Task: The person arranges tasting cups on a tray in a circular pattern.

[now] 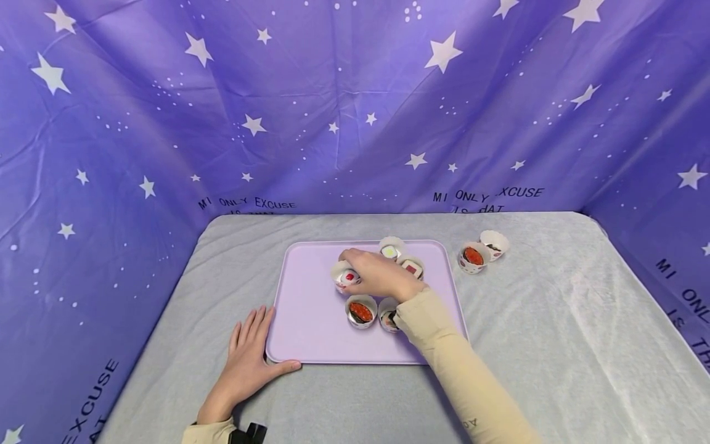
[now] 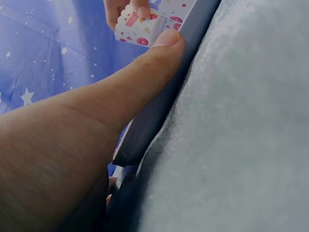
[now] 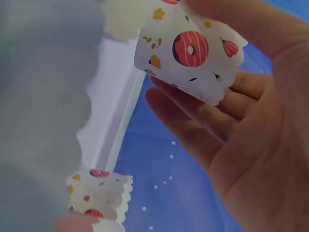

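My right hand (image 1: 379,274) holds a paper cup (image 1: 342,279) with a white and red piece inside, over the middle of the lilac tray (image 1: 310,339). In the right wrist view, thumb and fingers lie on opposite sides of this donut-printed cup (image 3: 186,53). Just in front of it stands a cup with orange-red topping (image 1: 361,312), and beside that another cup (image 1: 387,317) is partly covered by the sleeve. Two more cups, one with a green-centred piece (image 1: 391,250) and one with a red-centred square (image 1: 412,269), are behind the right hand. My left hand (image 1: 246,364) rests spread at the tray's near left corner, thumb along the front edge.
On the grey cloth right of the tray, a cup with orange-red topping (image 1: 473,256) touches another cup (image 1: 494,244) behind it. A purple starry curtain (image 1: 344,111) surrounds the table's back and sides. The grey cloth (image 1: 554,345) extends to the right.
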Motion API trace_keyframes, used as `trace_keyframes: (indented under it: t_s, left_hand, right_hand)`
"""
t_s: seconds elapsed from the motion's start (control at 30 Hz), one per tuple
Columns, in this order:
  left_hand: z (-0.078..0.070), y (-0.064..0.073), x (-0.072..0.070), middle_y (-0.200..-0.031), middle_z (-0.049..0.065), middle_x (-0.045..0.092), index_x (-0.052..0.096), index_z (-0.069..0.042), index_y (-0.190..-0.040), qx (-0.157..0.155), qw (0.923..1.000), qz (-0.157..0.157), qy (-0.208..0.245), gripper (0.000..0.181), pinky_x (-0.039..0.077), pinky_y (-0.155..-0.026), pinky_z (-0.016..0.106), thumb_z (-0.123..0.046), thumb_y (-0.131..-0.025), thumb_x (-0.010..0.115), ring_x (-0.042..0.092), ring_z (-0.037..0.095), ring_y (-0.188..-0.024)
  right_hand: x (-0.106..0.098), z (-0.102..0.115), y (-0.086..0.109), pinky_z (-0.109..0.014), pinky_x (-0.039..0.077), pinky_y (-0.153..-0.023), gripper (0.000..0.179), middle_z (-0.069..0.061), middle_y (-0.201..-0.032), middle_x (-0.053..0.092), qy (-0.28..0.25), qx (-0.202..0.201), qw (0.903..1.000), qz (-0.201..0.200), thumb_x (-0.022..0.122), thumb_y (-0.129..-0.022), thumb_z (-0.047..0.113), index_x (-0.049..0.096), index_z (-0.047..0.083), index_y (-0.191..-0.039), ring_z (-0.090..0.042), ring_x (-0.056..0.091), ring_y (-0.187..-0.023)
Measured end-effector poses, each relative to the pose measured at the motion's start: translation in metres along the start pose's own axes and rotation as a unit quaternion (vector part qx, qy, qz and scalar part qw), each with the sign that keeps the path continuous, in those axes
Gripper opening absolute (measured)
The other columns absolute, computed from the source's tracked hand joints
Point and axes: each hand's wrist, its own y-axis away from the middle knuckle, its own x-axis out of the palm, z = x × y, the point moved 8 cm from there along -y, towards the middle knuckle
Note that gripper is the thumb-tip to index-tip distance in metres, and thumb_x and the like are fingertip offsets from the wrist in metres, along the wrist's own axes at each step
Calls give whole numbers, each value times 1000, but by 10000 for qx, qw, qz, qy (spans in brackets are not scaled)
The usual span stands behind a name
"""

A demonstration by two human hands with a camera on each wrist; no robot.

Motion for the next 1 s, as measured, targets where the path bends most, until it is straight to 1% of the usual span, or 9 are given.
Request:
trace_keyframes:
  t_s: [0.23,0.47,0.6,0.87,1.0]
  left_hand:
    - [-4,1,-3,-160,23,25,24,-10,-158,99,9999,-112,-43,120,5,-116,63,-71,-68,76,14,41,-149]
    - [-4,1,-3,-160,22,25,24,-10,-158,120,9998,-139,-70,120,5,-116,62,-71,-68,76,15,41,-149]
    - [-3,1,-3,-160,22,25,24,-10,-158,152,9997,-172,-88,120,6,-116,62,-71,-68,76,15,41,-149]
    - [-3,1,-3,-161,22,24,23,-10,-159,60,10000,-29,-31,120,4,-115,63,-71,-69,75,13,41,-149]
    - [-4,1,-4,-161,22,23,22,-11,-159,23,10000,12,-12,120,4,-115,63,-71,-70,75,13,41,-150]
  right_hand:
    - [8,-1,-3,-28,49,-72,42,0,-103,61,5,254,9996,126,78,-86,32,59,12,-117,-11,56,-82]
    - [11,1,-6,-29,48,-73,39,-2,-102,62,-69,247,9994,217,78,-87,31,60,11,-115,-12,55,-81]
    - [12,2,-6,-30,47,-73,40,-2,-103,62,13,267,9992,282,77,-87,31,59,11,-117,-13,55,-81]
    - [17,0,-7,-30,46,-70,38,0,-96,58,130,483,9971,568,76,-88,33,59,11,-114,-14,53,-77]
    - [18,0,-6,-31,47,-72,39,0,-95,57,85,557,9962,662,76,-88,33,59,10,-114,-15,55,-79]
